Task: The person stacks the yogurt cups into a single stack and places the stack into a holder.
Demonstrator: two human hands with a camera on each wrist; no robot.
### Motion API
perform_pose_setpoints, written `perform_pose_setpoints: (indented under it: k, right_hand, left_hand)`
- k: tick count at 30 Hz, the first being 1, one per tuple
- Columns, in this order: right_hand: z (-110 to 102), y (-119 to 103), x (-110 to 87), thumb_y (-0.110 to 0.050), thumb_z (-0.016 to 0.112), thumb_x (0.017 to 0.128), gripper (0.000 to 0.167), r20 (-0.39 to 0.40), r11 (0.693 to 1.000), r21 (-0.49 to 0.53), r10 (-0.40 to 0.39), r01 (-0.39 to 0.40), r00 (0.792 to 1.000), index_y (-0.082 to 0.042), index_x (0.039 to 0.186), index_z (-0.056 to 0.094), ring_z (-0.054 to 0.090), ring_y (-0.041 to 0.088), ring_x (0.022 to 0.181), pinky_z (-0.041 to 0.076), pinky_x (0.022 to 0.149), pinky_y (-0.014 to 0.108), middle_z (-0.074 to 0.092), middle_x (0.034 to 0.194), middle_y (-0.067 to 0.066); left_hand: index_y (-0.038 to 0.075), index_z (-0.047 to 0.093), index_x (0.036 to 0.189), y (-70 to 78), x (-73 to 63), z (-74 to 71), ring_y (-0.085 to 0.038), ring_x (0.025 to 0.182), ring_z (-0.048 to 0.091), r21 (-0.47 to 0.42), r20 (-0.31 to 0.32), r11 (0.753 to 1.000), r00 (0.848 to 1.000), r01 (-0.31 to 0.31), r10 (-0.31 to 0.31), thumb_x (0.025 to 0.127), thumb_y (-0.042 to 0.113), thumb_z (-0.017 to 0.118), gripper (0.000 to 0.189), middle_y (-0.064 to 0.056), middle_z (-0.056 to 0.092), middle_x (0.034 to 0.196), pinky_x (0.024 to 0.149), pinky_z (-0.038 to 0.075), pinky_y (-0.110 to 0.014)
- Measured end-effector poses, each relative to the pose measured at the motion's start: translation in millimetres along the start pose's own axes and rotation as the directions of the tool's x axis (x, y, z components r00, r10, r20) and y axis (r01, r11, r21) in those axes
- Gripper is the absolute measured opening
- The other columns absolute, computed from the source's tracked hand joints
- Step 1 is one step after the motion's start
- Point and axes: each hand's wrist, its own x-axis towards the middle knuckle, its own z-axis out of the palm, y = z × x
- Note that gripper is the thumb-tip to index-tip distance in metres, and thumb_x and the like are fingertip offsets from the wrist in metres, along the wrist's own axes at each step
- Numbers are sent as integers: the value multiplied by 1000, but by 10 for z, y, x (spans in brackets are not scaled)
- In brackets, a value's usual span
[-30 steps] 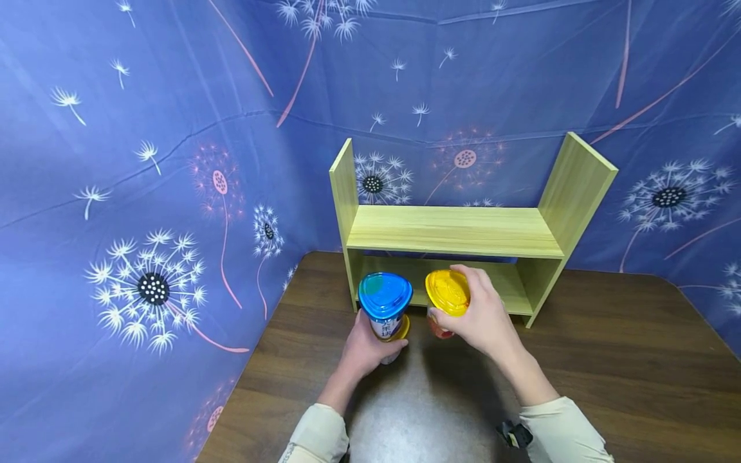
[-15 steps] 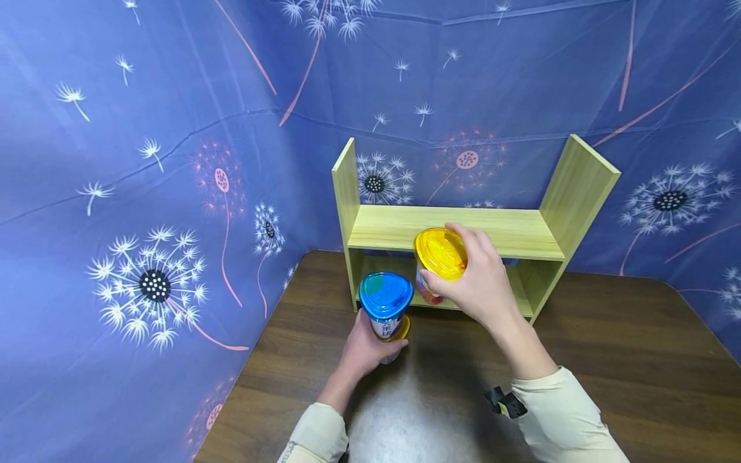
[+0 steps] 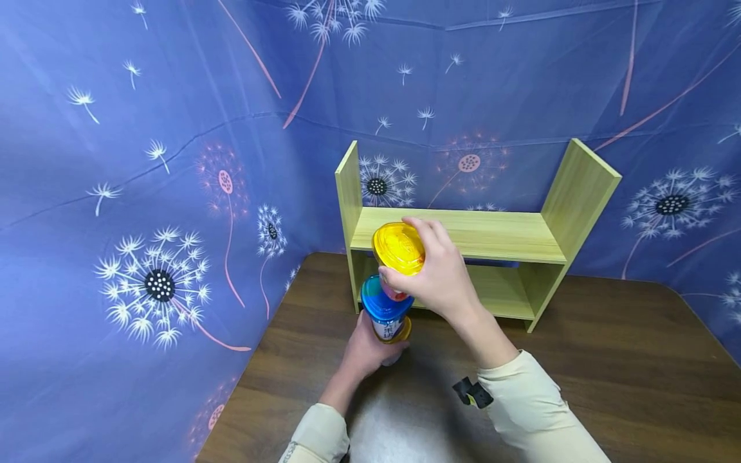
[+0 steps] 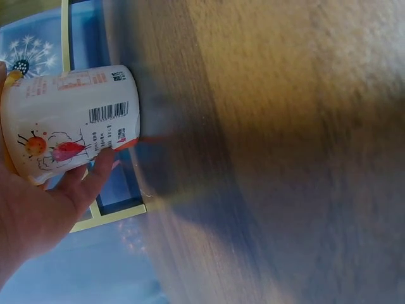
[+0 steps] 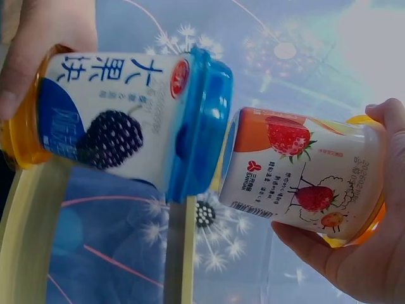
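My left hand (image 3: 366, 347) grips a lower white yogurt cup (image 4: 76, 120) with a yellow lid; fingers curl beneath its side in the left wrist view. On that lid stands a second yogurt cup (image 5: 120, 120), printed with a blackberry and topped by a blue lid (image 3: 379, 299). My right hand (image 3: 440, 273) holds a third yogurt cup (image 5: 304, 177), with strawberries on its label and a yellow lid (image 3: 399, 247), between thumb and fingers. Its base is right at the blue lid, tilted slightly against the stack in the right wrist view.
Behind the cups stands a pale wooden two-level shelf (image 3: 463, 231) with tall side panels. It rests on a dark brown wooden table (image 3: 608, 360). A blue dandelion-print cloth (image 3: 231, 128) hangs behind and to the left. A black strap piece (image 3: 473, 392) sits by the right sleeve.
My right hand has lifted the yellow-lidded strawberry yogurt cup from the right of the stack and carried it left, over the blue lid. My left hand has stayed on the lower cup.
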Motion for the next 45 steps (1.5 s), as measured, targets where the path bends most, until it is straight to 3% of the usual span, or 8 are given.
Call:
perform_pose_setpoints:
  k: [6,13,25,30,33,39,42,45]
  right_hand:
    - [123,-3,4,-40,87,72,82,28,1000,-6,15,-15,999,-14,142,53,60,27,97,58,77,41,54,127,10]
    - [209,-26,-2,-44,86,75,81,75,1000,-13,12,-11,997,-15,143,53,61,25,96,59,77,39,54,128,8]
    - [176,-19,-31,-54,82,78,87,110,998,-41,61,-57,992,-18,149,46,61,26,103,59,82,44,51,134,8]
    - [158,-25,-47,-63,74,82,88,157,997,-28,80,-76,984,-22,152,41,59,25,111,56,89,47,47,141,6]
    - [119,-3,-63,-70,60,88,85,167,998,-11,68,-67,984,-23,155,37,56,28,118,53,94,52,45,146,7]
    - [-31,178,-125,-73,30,98,78,63,998,63,11,-15,998,-20,155,38,49,33,129,48,97,60,43,152,11]
    - [-168,345,-181,-65,30,103,72,-34,997,75,7,-4,999,-13,150,45,50,35,125,48,92,60,47,148,14]
    - [-353,553,-245,-50,39,107,59,-132,998,54,34,-27,991,-5,145,50,53,39,121,45,93,60,52,141,19]
  left_hand:
    - [26,29,150,-21,16,10,-19,125,55,-12,2,1000,1000,-24,24,70,35,94,103,4,50,141,109,43,-47]
    - [24,27,151,-19,11,4,-21,124,55,25,2,1000,1000,-17,17,71,36,94,105,0,48,141,108,44,-49]
    - [23,27,151,0,12,21,-20,124,54,28,10,999,1000,-15,14,72,39,92,103,1,48,141,109,43,-49]
    - [21,30,150,2,-10,15,-22,123,55,39,-14,999,1000,6,-6,71,43,92,103,-1,49,140,108,44,-49]
    - [22,30,150,5,-21,10,-23,124,55,44,-14,999,1000,29,-28,72,45,91,102,-1,50,141,108,43,-51]
    - [19,32,149,11,-30,22,-26,126,54,48,-15,998,999,39,-38,72,46,91,101,-4,50,141,108,43,-53]
    - [17,34,148,22,-35,39,-28,125,55,47,-20,998,999,38,-37,72,45,91,99,-6,51,141,108,43,-54]
    - [16,35,147,25,-39,53,-28,125,55,46,-29,998,998,53,-52,72,45,92,99,-6,52,140,107,44,-53]
